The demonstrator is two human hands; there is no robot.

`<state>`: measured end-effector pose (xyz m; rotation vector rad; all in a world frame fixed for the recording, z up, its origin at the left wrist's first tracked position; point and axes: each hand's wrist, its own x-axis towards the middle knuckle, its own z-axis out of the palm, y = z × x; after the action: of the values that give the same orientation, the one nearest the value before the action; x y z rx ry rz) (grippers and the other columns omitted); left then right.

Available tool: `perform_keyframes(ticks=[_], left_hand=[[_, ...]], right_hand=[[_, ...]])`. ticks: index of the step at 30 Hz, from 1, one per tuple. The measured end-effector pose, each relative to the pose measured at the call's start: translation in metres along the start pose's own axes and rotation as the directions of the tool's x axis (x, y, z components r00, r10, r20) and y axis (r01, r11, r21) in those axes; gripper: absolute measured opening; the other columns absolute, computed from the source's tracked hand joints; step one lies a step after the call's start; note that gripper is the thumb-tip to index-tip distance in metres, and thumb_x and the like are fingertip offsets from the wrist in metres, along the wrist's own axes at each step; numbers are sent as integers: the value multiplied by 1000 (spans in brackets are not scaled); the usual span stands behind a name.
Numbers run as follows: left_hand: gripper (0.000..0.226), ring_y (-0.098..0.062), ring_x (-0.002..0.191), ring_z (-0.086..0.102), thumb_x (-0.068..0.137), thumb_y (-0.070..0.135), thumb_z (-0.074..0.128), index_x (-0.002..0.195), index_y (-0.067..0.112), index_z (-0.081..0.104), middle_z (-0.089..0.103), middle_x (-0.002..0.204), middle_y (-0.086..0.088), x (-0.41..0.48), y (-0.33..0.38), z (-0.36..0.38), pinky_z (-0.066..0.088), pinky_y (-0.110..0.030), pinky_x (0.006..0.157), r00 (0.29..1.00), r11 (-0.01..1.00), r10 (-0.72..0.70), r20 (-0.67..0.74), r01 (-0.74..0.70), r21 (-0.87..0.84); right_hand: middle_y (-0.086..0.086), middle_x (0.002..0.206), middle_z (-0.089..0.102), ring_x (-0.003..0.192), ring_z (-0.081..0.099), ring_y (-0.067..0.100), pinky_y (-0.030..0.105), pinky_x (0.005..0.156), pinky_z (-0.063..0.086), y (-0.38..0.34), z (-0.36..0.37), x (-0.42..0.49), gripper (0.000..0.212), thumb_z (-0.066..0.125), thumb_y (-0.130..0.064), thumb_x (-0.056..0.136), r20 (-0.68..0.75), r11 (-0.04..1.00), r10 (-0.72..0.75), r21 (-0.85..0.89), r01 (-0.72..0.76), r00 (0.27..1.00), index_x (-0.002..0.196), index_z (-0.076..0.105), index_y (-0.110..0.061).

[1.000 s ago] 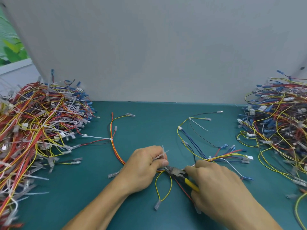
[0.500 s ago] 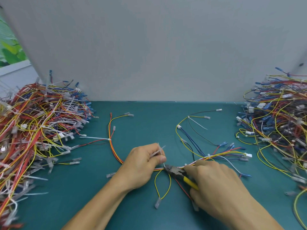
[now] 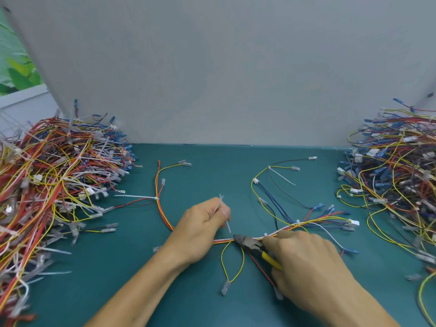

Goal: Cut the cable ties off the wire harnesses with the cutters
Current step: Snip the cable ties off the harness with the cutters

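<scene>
A wire harness (image 3: 304, 223) of red, yellow, white and blue wires lies across the middle of the green mat. My left hand (image 3: 203, 230) rests on its left part and pinches a clear cable tie (image 3: 226, 217) between thumb and fingers; the tie's ends stick out above and below the fingers. My right hand (image 3: 309, 263) grips the yellow-handled cutters (image 3: 253, 244). Their dark jaws point left and touch the wire bundle just right of my left hand. Other white ties (image 3: 298, 223) still wrap the harness further right and at the left branch (image 3: 157, 198).
A big heap of harnesses with ties (image 3: 54, 185) fills the left side of the mat. A second heap (image 3: 398, 180) lies at the right. A grey wall panel (image 3: 224, 67) stands behind the mat's back edge.
My left hand has lifted slightly up and left with the tie in its fingers, and the tie now hangs apart from the bundle. The cutters stay at the same spot on the wires.
</scene>
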<state>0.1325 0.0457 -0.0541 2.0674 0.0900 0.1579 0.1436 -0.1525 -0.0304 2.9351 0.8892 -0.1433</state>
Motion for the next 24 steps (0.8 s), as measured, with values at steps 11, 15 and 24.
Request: perform_keyframes(ticks=[11, 15, 24], left_hand=[[29, -11, 41, 28, 86, -7, 29, 94, 9, 52, 39, 51, -1, 0, -1, -85, 17, -16, 40, 955, 879, -216, -202, 101, -466], [21, -12, 47, 24, 75, -2, 39, 70, 13, 53, 34, 56, -4, -8, -6, -85, 13, -17, 42, 974, 898, -198, -105, 138, -417], [26, -10, 49, 29, 76, 5, 69, 91, 26, 67, 33, 51, 11, -10, -21, -94, 27, -23, 50, 947, 923, -170, 271, 57, 380]], right_hand=[[-10, 90, 42, 91, 50, 18, 32, 70, 42, 3, -6, -4, 20, 41, -46, 84, -221, 974, -5, 219, 54, 975, 95, 34, -30], [-17, 100, 36, 102, 44, 11, 29, 75, 28, 1, -10, -5, 38, 38, -65, 87, -223, 979, -54, 180, 95, 973, 118, 35, -43], [-9, 96, 34, 100, 44, 20, 37, 75, 33, -22, -32, 9, 32, 25, -61, 94, -181, 992, -83, 76, 98, 980, 104, 34, -32]])
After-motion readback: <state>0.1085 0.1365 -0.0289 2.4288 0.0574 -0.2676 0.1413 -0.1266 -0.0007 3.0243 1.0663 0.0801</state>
